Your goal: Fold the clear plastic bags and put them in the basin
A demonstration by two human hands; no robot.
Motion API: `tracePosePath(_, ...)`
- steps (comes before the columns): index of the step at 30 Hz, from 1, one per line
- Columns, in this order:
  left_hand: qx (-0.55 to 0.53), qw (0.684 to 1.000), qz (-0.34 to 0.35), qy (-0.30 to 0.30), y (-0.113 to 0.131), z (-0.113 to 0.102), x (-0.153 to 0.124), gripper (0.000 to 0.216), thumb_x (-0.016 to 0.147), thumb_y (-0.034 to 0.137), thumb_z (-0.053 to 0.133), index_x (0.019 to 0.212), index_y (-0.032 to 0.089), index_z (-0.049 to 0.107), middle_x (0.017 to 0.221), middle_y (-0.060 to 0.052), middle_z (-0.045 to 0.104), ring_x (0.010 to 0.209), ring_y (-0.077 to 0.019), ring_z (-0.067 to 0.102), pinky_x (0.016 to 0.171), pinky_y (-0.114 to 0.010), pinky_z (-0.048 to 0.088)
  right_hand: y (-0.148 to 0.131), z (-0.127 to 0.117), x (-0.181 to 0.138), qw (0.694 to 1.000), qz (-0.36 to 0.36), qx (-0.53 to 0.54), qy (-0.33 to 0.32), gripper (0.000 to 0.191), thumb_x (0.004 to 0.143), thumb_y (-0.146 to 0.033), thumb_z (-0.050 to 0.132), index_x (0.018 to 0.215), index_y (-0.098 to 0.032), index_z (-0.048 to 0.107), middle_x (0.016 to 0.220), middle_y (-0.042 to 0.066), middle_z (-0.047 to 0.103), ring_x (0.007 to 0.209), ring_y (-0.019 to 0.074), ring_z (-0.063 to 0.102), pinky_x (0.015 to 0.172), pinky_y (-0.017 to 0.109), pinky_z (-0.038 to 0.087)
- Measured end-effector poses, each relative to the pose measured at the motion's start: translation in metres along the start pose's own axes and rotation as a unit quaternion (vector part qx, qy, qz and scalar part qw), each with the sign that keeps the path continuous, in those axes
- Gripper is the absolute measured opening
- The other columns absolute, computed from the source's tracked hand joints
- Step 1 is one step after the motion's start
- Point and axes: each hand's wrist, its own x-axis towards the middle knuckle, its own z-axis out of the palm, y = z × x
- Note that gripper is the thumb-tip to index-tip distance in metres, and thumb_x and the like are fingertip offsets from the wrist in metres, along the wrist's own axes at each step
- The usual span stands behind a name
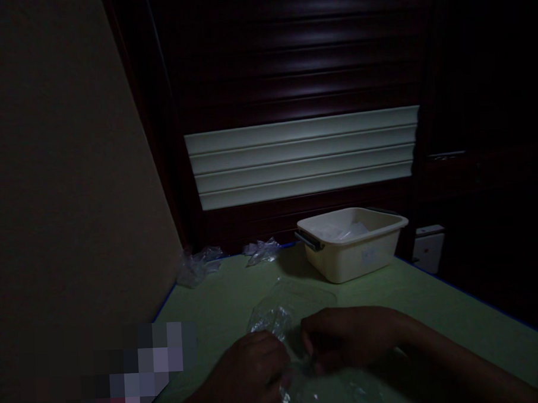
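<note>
Both my hands are low in the head view, close together over the pale green tabletop [224, 310]. My left hand [254, 368] has its fingers curled closed on a clear plastic bag [278, 317]. From the right, my right hand [341, 338] reaches in, its fingers bent in a pinch on the same crinkled plastic. Part of the bag spreads flat beyond my hands, and more shiny plastic shows below them. The dim light hides my exact fingertip contact and whether anything is inside the bag.
A cream plastic tub [356, 257] with dark handles stands at the back right, clear plastic inside it. Two heaps of clear bags, one left [200, 267] and one central [262, 251], lie along the back edge. A wall [71, 174] borders the left side.
</note>
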Motion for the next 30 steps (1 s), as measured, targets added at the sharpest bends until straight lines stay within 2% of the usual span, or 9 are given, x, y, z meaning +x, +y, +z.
tracePosePath(3, -0.006, 1.000, 0.016, 0.012, -0.001, 0.001, 0.000, 0.013, 0.081, 0.008, 0.055, 0.082, 0.018, 0.063, 0.084, -0.002, 0.068, 0.080, -0.0165, 0.062, 0.076, -0.027, 0.047, 0.002, 0.002, 0.002, 1.000, 0.008, -0.003, 0.010, 0.045, 0.057, -0.023, 0.081, 0.094, -0.015, 0.057, 0.075, -0.005, 0.051, 0.063, 0.0103, 0.046, 0.053, 0.019, 0.035)
tracePosePath(5, -0.011, 1.000, 0.019, 0.018, -0.001, 0.001, 0.001, 0.014, 0.078, 0.007, 0.056, 0.079, 0.018, 0.065, 0.085, -0.002, 0.069, 0.080, -0.0162, 0.062, 0.076, -0.026, 0.047, 0.001, 0.003, 0.003, 0.999, 0.008, -0.029, 0.029, 0.053, 0.050, -0.022, 0.085, 0.095, -0.016, 0.058, 0.077, -0.004, 0.052, 0.065, 0.0107, 0.046, 0.054, 0.019, 0.035)
tracePosePath(7, -0.014, 0.999, 0.017, 0.025, 0.001, 0.000, 0.001, 0.014, 0.077, 0.006, 0.057, 0.077, 0.017, 0.065, 0.084, -0.002, 0.069, 0.079, -0.0160, 0.062, 0.075, -0.026, 0.047, -0.001, 0.004, 0.004, 0.998, 0.002, -0.041, 0.040, 0.048, 0.054, -0.022, 0.083, 0.095, -0.016, 0.060, 0.077, -0.004, 0.053, 0.065, 0.0108, 0.047, 0.055, 0.018, 0.035)
tracePosePath(10, -0.017, 0.999, 0.012, 0.045, 0.004, -0.001, 0.000, 0.015, 0.078, 0.007, 0.055, 0.077, 0.017, 0.067, 0.084, -0.003, 0.069, 0.079, -0.0166, 0.063, 0.074, -0.027, 0.048, -0.006, 0.006, 0.005, 0.998, -0.010, -0.051, 0.036, 0.021, 0.070, -0.018, 0.070, 0.089, -0.013, 0.063, 0.074, -0.002, 0.054, 0.063, 0.0102, 0.049, 0.055, 0.018, 0.035)
tracePosePath(12, -0.019, 0.998, 0.012, 0.066, 0.005, 0.000, 0.000, 0.017, 0.079, 0.008, 0.053, 0.076, 0.016, 0.067, 0.085, -0.004, 0.070, 0.079, -0.0173, 0.064, 0.073, -0.027, 0.049, -0.007, 0.006, 0.005, 0.997, -0.010, -0.072, 0.036, 0.011, 0.074, -0.015, 0.063, 0.085, -0.013, 0.065, 0.076, 0.000, 0.057, 0.064, 0.0106, 0.050, 0.055, 0.019, 0.036)
tracePosePath(16, -0.019, 0.995, 0.027, 0.090, 0.005, 0.001, -0.001, 0.018, 0.079, 0.010, 0.053, 0.074, 0.017, 0.068, 0.085, -0.005, 0.070, 0.079, -0.0177, 0.064, 0.074, -0.029, 0.050, -0.004, 0.006, 0.005, 0.995, -0.007, -0.094, 0.040, 0.014, 0.077, -0.014, 0.055, 0.085, -0.012, 0.066, 0.078, 0.002, 0.061, 0.064, 0.0113, 0.051, 0.057, 0.020, 0.037)
tracePosePath(22, 0.005, 0.996, 0.039, 0.083, 0.006, -0.002, 0.001, 0.021, 0.080, 0.011, 0.052, 0.064, 0.017, 0.065, 0.076, -0.004, 0.065, 0.073, -0.0169, 0.060, 0.068, -0.029, 0.048, -0.002, 0.007, 0.008, 0.992, 0.010, -0.109, 0.065, 0.016, 0.078, -0.013, 0.049, 0.075, -0.012, 0.065, 0.065, 0.000, 0.057, 0.056, 0.0099, 0.043, 0.049, 0.020, 0.029)
tracePosePath(30, 0.063, 0.994, 0.066, 0.067, 0.006, -0.005, 0.001, 0.017, 0.082, 0.014, 0.053, 0.069, 0.017, 0.064, 0.070, -0.004, 0.061, 0.067, -0.0161, 0.055, 0.063, -0.027, 0.045, -0.006, 0.017, 0.012, 0.979, 0.072, -0.117, 0.148, 0.023, 0.078, -0.025, 0.054, 0.098, -0.014, 0.056, 0.075, 0.005, 0.063, 0.060, 0.0142, 0.053, 0.048, 0.021, 0.028)
